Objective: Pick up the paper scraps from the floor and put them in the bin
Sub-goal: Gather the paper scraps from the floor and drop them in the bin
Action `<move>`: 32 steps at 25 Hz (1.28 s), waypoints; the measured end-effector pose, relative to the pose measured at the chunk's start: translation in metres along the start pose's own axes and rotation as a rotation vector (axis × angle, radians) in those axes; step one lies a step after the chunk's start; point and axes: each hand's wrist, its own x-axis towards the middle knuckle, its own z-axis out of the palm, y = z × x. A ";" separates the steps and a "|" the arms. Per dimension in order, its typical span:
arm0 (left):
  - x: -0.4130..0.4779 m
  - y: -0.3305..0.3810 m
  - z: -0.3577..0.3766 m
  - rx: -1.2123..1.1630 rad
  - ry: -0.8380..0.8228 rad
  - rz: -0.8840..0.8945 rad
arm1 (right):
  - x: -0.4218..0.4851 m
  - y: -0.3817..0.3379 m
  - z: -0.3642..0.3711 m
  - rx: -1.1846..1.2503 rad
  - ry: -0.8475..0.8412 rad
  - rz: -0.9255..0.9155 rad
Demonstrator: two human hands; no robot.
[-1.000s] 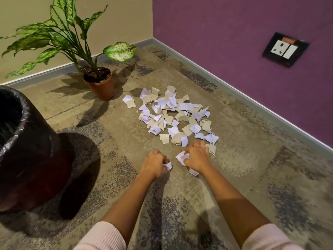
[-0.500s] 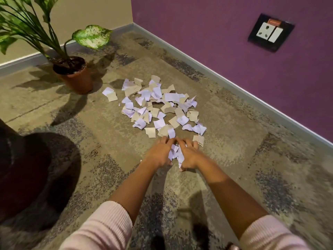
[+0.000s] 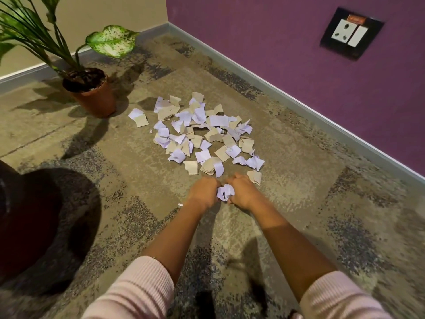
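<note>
Where hands meet, scraps bunch.

Warm dim light; plant casts hard shadows on carpet; sleeves blurred; edges bowed.

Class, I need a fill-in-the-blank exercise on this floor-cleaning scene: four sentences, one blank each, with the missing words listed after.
1. The left hand and right hand hold a bunch of paper scraps ____ them.
2. The wall with the socket is ____ in colour.
3. The plant grows in a ____ pot.
4. Most scraps lie in a pile on the ____.

Missing words: between; purple; brown; floor
</note>
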 end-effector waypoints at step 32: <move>-0.063 -0.078 -0.016 -0.099 0.011 -0.240 | 0.004 -0.021 0.007 0.138 0.102 0.228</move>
